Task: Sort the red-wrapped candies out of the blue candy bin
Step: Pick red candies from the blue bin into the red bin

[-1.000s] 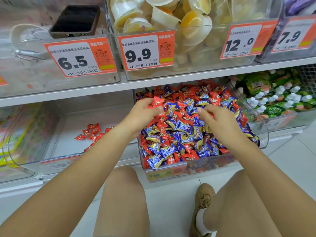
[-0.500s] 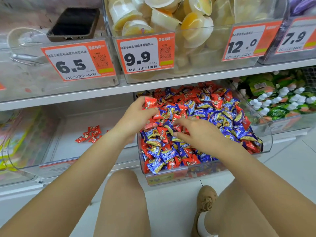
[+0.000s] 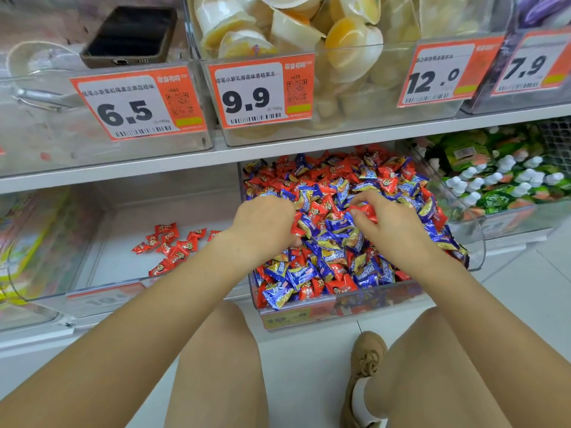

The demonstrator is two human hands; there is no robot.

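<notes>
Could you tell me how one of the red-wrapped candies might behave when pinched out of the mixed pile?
Each red-wrapped candy looks small, so probably light. Its glossy wrapper may slip between fingertips. Loosely heaped in the bin, neighbours will likely shift as the right hand lifts it.

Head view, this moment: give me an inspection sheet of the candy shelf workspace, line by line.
Surface: white lower shelf holding clear bins.
Job's things: mixed bin full of red and blue candies; red candies lie in the left bin.
Clutter: phone on an upper bin; price tags.
Hands: left hand curled in the pile, grip hidden; right hand pinches a red candy.
Cables: nothing seen.
Surroundings: jelly cups above, green packets to the right, tiled floor.
</notes>
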